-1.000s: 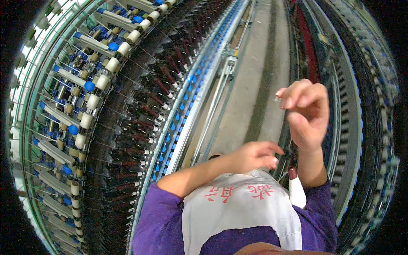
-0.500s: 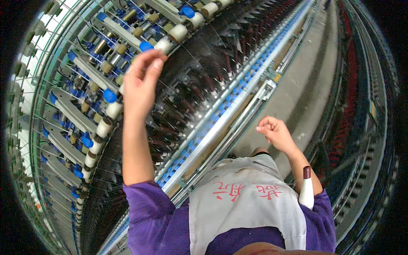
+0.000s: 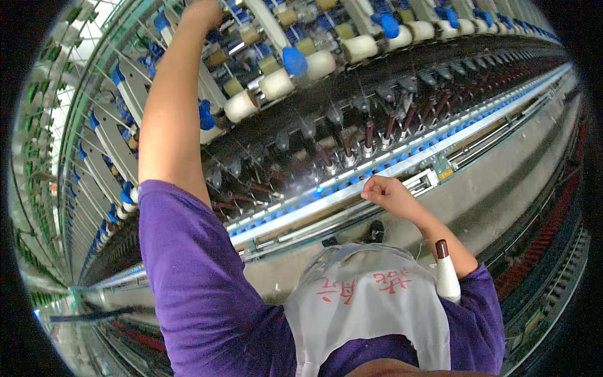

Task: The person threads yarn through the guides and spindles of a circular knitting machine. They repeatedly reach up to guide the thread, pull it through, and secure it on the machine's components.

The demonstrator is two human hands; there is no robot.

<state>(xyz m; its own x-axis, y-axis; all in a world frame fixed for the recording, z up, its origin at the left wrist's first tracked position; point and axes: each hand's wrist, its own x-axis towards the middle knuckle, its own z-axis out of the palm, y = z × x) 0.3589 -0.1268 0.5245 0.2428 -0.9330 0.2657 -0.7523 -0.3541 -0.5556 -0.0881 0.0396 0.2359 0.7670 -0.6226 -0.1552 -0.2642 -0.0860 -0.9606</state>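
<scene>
Purple-sleeved left arm was stretched high up; left hand (image 3: 202,11) sat at the top edge of the view among the upper rollers (image 3: 276,83) of the spinning frame (image 3: 301,157). Its fingers were cut off by the rim, so grip could not be told. Right hand (image 3: 386,191) hung lower, curled into a loose fist in front of the blue-studded rail (image 3: 352,188), just below the row of dark spindles (image 3: 367,135). Whether it pinched any thread was too fine to see. White bobbin with a brown tip (image 3: 445,273) stood upright by the right upper arm, at the edge of a pale grey apron (image 3: 370,308). Cream rollers and blue caps (image 3: 294,60) ran in a line above the spindles. Grey concrete floor (image 3: 502,188) lay beyond the rail, with a second machine row (image 3: 546,251) at far right.
</scene>
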